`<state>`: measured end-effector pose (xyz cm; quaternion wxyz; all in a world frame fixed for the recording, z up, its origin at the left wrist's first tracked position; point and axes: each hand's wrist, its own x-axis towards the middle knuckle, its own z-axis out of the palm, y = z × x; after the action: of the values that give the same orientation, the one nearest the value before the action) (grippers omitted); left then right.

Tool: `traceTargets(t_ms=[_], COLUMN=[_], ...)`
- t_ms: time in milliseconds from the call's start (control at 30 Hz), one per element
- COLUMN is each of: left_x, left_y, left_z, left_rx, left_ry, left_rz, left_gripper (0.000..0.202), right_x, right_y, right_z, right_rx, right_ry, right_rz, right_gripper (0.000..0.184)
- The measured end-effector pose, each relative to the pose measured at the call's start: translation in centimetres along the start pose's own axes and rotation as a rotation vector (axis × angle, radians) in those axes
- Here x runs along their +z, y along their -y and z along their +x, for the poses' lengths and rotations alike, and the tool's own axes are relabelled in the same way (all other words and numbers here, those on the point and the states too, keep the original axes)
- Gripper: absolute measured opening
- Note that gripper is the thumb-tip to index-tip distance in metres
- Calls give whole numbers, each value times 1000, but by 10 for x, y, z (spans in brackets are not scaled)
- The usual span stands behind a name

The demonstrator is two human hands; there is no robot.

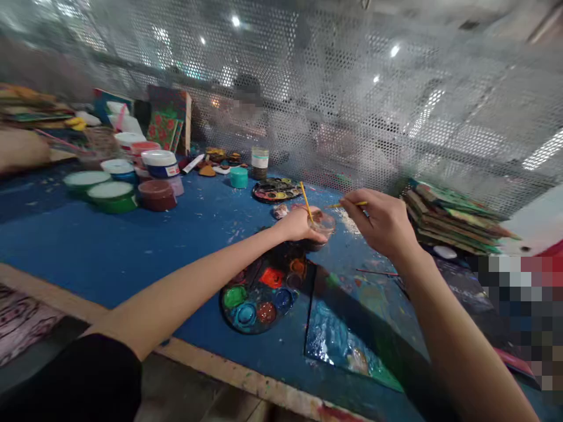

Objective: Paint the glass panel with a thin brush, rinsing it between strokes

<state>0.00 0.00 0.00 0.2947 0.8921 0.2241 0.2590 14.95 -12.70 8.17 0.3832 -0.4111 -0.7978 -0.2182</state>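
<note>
My left hand (299,225) is wrapped round a clear plastic cup (324,224) of dark liquid, with a yellow-handled paintbrush (305,199) leaning in it. To its right, my right hand (378,220) pinches a thin yellow paintbrush (336,206), whose far end points over the cup's rim. Whether that tip touches the liquid I cannot tell. Below the cup lies a round black palette (229,322) with green, blue, brown, orange and red paint in its wells. A wet blue and green painting (334,334) rests flat under my right arm, partly in its shadow.
Paint tubs (112,196) crowd the left, near another person's arm (21,151). A second palette (277,190), a teal jar (238,177) and a glass jar (259,162) stand farther back. Stacked painted boards (444,217) sit at right. A perforated metal screen (308,88) closes the back.
</note>
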Motion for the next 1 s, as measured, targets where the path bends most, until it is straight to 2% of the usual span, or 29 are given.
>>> traceTargets(t_ms=[167, 433, 500, 600, 667, 700, 833, 900, 933, 1000], left_x=[2, 1, 1, 2, 3, 4, 6, 5, 4, 3], left_y=[-2, 1, 2, 3, 3, 3, 4, 4, 5, 5], left_z=[-1, 1, 1, 2, 2, 2, 2, 1, 1, 1], left_rx=[-7, -27, -27, -31, -34, -38, -76, -102, -118, -150], left_ry=[-6, -6, -2, 1, -5, -12, -71, -105, -120, -139], left_rz=[-8, -16, -26, -46, -59, -63, -50, -31, -21, -1], left_gripper=[46, 42, 39, 37, 36, 36, 36, 36, 35, 35], right_x=[-6, -12, -20, -40, -54, -61, -81, -88, -90, -95], right_y=[3, -5, -10, -14, -13, -13, -17, -21, -22, -23], right_z=[0, 1, 1, 2, 4, 5, 5, 3, 2, 0], right_rx=[42, 46, 115, 215, 215, 206, 152, 167, 207, 342], right_ry=[49, -17, -159, -541, -750, -802, -892, -912, -905, -767], right_rz=[17, -64, -52, 104, 188, 196, 80, -54, -121, -172], right_gripper=[23, 21, 20, 16, 16, 16, 9, 13, 18, 26])
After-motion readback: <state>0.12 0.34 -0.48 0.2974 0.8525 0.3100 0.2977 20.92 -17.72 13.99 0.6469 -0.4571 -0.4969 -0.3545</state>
